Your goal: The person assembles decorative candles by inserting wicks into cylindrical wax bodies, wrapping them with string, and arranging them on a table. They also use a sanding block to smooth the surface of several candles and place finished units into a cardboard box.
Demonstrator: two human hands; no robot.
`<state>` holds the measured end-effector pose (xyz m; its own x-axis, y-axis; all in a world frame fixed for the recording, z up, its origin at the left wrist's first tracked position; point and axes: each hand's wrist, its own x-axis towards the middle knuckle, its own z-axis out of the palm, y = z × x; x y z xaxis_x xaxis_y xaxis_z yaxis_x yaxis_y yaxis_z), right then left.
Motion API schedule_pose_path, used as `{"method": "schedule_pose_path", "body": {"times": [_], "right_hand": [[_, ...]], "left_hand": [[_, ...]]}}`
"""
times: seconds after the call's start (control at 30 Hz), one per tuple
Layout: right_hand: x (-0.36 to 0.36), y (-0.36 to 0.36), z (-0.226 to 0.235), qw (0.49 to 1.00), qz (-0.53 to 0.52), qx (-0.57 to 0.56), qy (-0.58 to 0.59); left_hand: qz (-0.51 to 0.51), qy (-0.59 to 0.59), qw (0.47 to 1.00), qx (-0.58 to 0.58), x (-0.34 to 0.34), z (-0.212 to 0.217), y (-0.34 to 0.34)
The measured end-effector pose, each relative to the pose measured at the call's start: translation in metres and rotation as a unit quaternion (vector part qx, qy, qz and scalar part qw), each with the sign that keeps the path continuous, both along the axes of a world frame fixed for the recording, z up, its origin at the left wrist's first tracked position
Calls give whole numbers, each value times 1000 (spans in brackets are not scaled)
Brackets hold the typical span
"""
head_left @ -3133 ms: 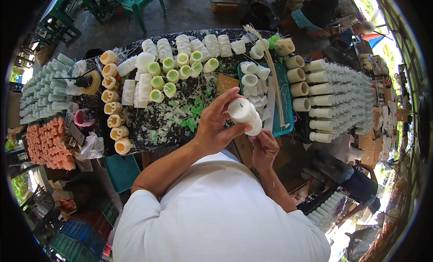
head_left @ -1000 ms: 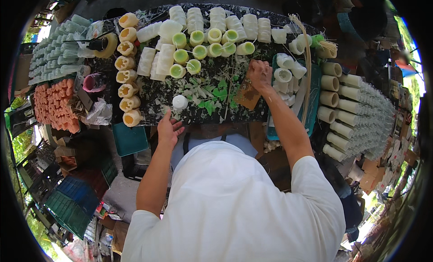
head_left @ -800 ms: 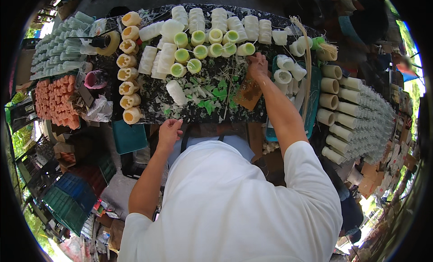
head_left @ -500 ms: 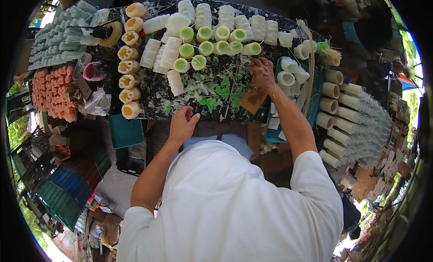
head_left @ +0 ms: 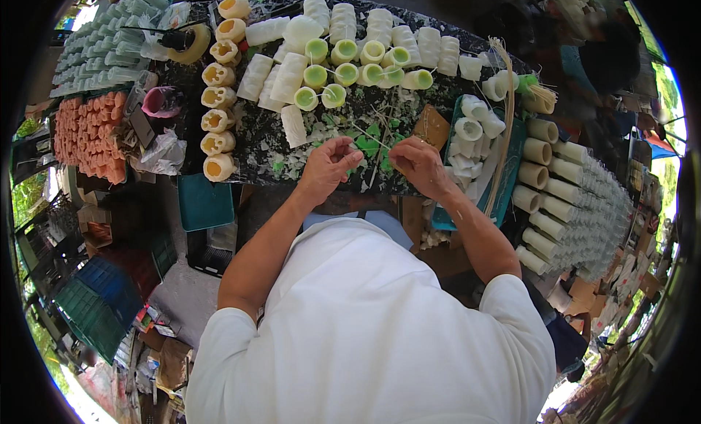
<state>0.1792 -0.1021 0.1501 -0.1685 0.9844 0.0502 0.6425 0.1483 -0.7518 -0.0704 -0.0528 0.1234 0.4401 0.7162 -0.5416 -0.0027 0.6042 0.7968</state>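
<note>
My left hand (head_left: 330, 168) is over the table's near edge, thumb and fingertips pinched together; what they hold, if anything, is too small to make out. Across from it, my right hand (head_left: 423, 165) has its fingers pinched at the end of a thin white wick (head_left: 374, 139), which slants up to the left over the scraps. Beneath the hands lie green wax scraps (head_left: 369, 145) and white shavings. A brown flat piece (head_left: 432, 127) rests just beyond my right hand. Past the scraps stand white ribbed candles with green hollow ends (head_left: 334, 95), and a short white piece (head_left: 293, 126) lies nearer.
Cream cups with scalloped openings (head_left: 217, 119) line the table's left side. At the right sit a teal tray (head_left: 504, 183) of white pieces, a bundle of long strands (head_left: 505, 95) and stacked cream cylinders (head_left: 537, 152). Pink-orange pieces (head_left: 87, 136) and pale green ones (head_left: 109, 44) are piled far left.
My right hand has drawn back from the far scraps toward me, and now pinches a wick. My left hand has risen toward it and closed. The brown piece now lies farther away.
</note>
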Motion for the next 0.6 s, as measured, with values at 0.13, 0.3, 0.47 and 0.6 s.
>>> {"method": "schedule_pose_path", "body": {"times": [0.13,0.3,0.47,0.6], "right_hand": [[-26,-22,29,999,13,-3,30],[-39,-18,31,1000,9,0,-4],[-65,-9,33,976,-44,-194,94],[-77,-7,33,955,-52,-268,117]], "left_hand": [[39,-112,990,-78,-14,12,11],[40,-40,998,-22,-20,27,13],[70,-60,996,3,-24,17,2],[89,-91,989,-77,-36,16,1]]}}
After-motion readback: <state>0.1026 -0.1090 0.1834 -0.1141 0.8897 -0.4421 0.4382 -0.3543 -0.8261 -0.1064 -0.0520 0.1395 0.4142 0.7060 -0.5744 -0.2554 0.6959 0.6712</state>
